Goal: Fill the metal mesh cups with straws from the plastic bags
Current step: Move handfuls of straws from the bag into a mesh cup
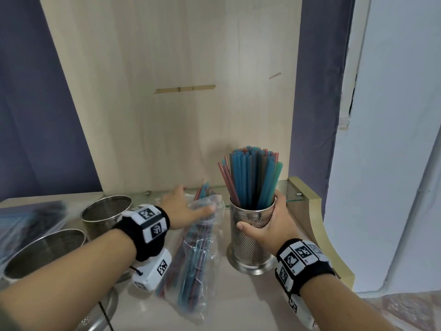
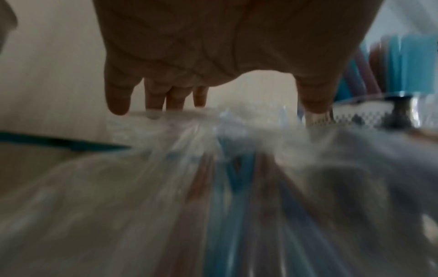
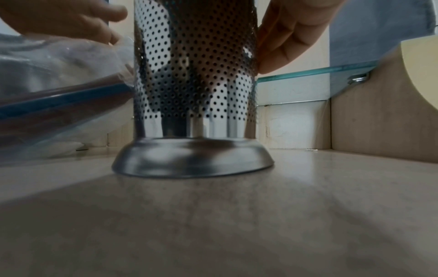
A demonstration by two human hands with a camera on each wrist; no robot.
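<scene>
A perforated metal mesh cup (image 1: 250, 237) stands on the counter, packed with blue, red and green straws (image 1: 253, 173). My right hand (image 1: 265, 223) grips its wall just below the rim; in the right wrist view the thumb and fingers (image 3: 284, 37) sit on either side of the mesh cup (image 3: 194, 75). A clear plastic bag (image 1: 195, 254) holding more straws lies just left of the cup. My left hand (image 1: 188, 206) is spread over the bag's far end, fingers straight and thumb on the plastic. The left wrist view shows the palm above the blurred plastic bag (image 2: 213, 178).
Two empty mesh cups (image 1: 106, 211) (image 1: 45, 249) stand at the left. Another bag of straws (image 1: 28, 218) lies at the far left. A wooden back panel (image 1: 179, 103) rises behind, with a low glass shelf (image 1: 286, 187) and a curved wooden side piece (image 1: 317, 223) at the right.
</scene>
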